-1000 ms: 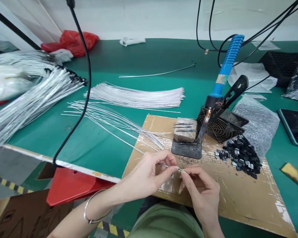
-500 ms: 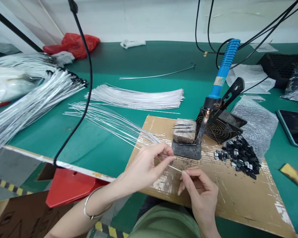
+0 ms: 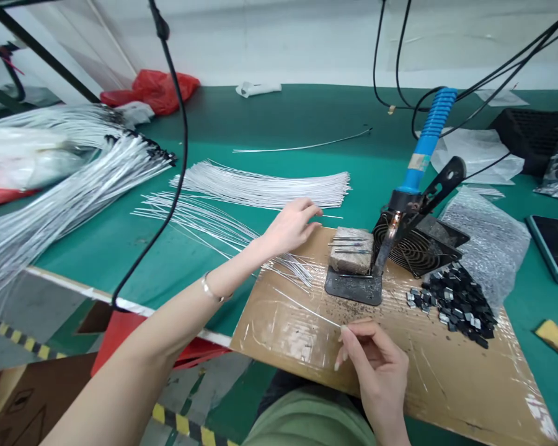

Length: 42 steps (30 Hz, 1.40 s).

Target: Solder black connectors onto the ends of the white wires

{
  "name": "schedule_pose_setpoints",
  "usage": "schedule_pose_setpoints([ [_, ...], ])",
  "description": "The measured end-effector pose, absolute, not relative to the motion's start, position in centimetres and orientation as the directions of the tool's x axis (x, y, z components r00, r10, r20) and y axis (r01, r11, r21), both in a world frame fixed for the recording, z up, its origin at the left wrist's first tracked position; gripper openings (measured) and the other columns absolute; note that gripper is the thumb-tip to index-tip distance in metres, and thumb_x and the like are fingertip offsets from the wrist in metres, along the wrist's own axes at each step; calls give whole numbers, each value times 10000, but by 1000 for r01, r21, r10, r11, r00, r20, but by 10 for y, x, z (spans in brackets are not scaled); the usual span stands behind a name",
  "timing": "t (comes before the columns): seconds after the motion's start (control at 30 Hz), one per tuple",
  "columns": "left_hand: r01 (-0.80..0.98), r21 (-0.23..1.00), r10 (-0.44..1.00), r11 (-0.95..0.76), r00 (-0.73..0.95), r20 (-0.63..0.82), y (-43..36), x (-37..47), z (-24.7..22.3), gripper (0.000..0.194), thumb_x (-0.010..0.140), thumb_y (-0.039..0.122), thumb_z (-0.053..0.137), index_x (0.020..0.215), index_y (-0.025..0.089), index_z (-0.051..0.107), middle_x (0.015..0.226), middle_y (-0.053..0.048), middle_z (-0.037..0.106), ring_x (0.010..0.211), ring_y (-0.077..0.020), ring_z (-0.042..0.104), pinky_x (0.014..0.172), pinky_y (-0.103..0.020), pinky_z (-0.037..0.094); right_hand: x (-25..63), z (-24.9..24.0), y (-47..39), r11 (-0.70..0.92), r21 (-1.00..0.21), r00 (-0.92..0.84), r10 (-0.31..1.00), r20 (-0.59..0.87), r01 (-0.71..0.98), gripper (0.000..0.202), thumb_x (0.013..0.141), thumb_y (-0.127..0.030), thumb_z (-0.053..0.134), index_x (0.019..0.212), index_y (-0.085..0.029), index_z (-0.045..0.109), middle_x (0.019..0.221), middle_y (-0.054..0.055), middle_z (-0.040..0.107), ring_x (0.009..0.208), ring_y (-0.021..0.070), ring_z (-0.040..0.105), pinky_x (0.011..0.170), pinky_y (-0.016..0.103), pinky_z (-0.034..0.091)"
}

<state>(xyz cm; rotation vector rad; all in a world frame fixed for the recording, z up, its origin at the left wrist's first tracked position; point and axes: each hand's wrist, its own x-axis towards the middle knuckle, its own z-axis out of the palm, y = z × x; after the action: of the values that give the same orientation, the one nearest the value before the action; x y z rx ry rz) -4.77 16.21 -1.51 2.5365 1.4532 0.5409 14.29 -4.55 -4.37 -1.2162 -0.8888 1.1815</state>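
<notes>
My right hand (image 3: 374, 365) pinches the end of a thin white wire (image 3: 307, 310) above the cardboard (image 3: 265, 334). Farther back, my left hand (image 3: 295, 226) reaches to the near right end of a neat bundle of white wires (image 3: 270, 186); its fingers are bent downward, and whether they hold a wire is hidden. A looser spread of wires (image 3: 214, 220) passes under my left forearm onto the cardboard. Right of my left hand is a grey block with metal pins (image 3: 352, 251) on a dark stand, beside an upright blue-handled soldering iron (image 3: 421, 158).
Small black connectors (image 3: 462, 303) lie in a pile at right, near bubble wrap (image 3: 488, 232) and a fan (image 3: 407, 244). A phone (image 3: 555, 244) sits at the far right. A black cable (image 3: 185, 136) hangs at left, before large wire bundles (image 3: 74, 204).
My left hand has let go of the wire by my right hand and moved up and back toward the neat bundle. My right hand stays nearly in place. The view has shifted slightly.
</notes>
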Motion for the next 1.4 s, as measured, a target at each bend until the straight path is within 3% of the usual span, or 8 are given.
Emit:
schedule_pose_setpoints([
  [0.17,792,207,819,-574,554,150,202,-28,-29,256,986,279,679,1203,145,674,1276,-111,671,1164,-281,653,1001,-510,545,145,-45,-46,-42,-987,209,975,-74,-156,205,891,-327,766,739,-196,729,683,-8,637,496,102,587,511,217,491],
  [0.3,789,203,814,-580,566,130,207,-24,-29,323,988,338,686,1249,150,657,1285,-111,669,1125,-270,675,957,-491,579,146,-48,-47,-38,-987,206,976,-71,-157,190,890,-327,770,751,-203,732,694,-7,639,508,105,585,520,218,500],
  [0.43,774,290,826,-563,538,167,200,-31,-10,145,1010,127,554,1126,115,639,1111,-115,691,956,-219,669,851,-383,560,147,-48,-46,-21,-988,196,979,-51,-153,170,899,-306,767,766,-204,742,675,-3,637,511,112,590,524,221,504],
  [0.5,751,361,832,-553,514,206,189,-36,6,214,1003,34,430,1093,112,607,1010,-116,694,848,-189,639,781,-333,521,146,-47,-46,-8,-988,186,982,-37,-153,162,908,-288,758,770,-204,742,680,-3,641,512,107,592,523,215,502],
  [0.7,644,564,850,-516,463,250,115,-41,37,168,1044,201,503,969,167,649,799,-15,693,700,-139,589,676,-272,460,146,-45,-44,17,-986,179,984,-14,-166,176,928,-270,735,767,-199,733,695,-7,638,503,100,594,500,213,514],
  [0.87,504,823,915,-263,400,48,51,-34,28,138,979,233,649,875,176,719,821,0,761,753,-141,669,704,-241,489,148,-46,-40,79,-984,171,984,51,-161,165,925,-250,729,772,-188,735,654,-6,633,481,108,599,465,212,519],
  [0.97,499,849,922,-175,385,-37,32,-28,22,146,977,235,642,863,181,714,821,5,763,752,-145,674,677,-233,483,148,-44,-38,84,-985,168,984,58,-154,155,924,-234,727,777,-188,735,663,-6,643,481,105,604,463,207,519],
  [1.4,504,859,884,-85,437,-169,18,-27,25,207,1007,333,573,873,190,638,750,9,619,642,-132,511,574,-247,394,150,-41,-38,91,-982,196,979,57,-167,154,937,-239,722,790,-192,729,664,-16,633,488,96,599,477,197,522],
])
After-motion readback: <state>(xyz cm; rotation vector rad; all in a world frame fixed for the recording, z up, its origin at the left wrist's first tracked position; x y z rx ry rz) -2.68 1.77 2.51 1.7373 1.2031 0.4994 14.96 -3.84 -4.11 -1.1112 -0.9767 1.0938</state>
